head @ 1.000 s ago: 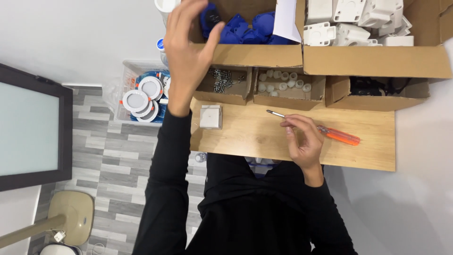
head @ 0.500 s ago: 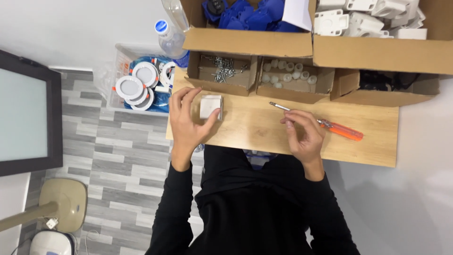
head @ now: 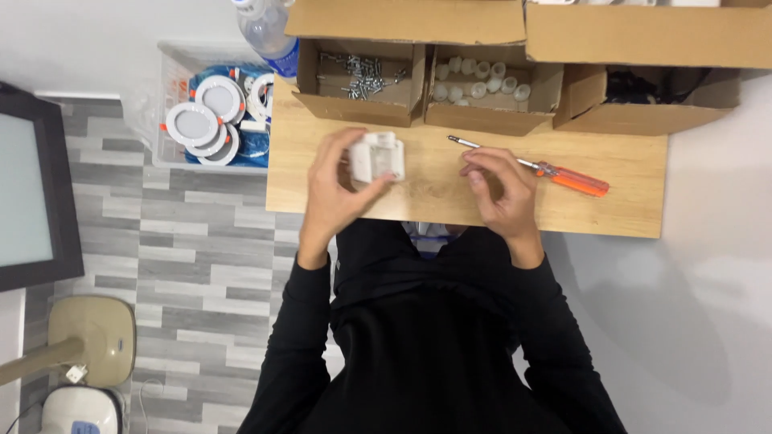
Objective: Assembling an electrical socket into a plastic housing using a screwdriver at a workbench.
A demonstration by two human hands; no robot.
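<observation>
While the person's black sleeves reach up over the near edge of the wooden surface (head: 627, 193), the left hand (head: 338, 193) grips a white square plastic part (head: 375, 157), its fingers (head: 334, 153) curled around the part's left side and the thumb pressed against its near edge, so that the part sits tilted toward the left half of the surface, about midway between near and far edges. The right hand (head: 500, 189) rests toward the middle of the surface, well apart from the white part, with its fingers bent inward and drawn close together; whether they pinch some small item cannot be told. Just beyond that hand lies a screwdriver (head: 531, 166) with an orange handle, its metal shaft pointing toward the far left and its handle toward the right edge, the shaft passing close by the right fingertips. Along the far edge stand three open cardboard boxes: the left box (head: 322, 100) holds loose metal screws, the middle box (head: 482, 119) holds small white round pieces, and the right box (head: 643, 120) holds dark items too shadowed to make out. Off the left edge, on the floor, a clear bin (head: 173, 157) holds round white lamp fittings, with a plastic bottle (head: 265, 32) at the far left corner.
</observation>
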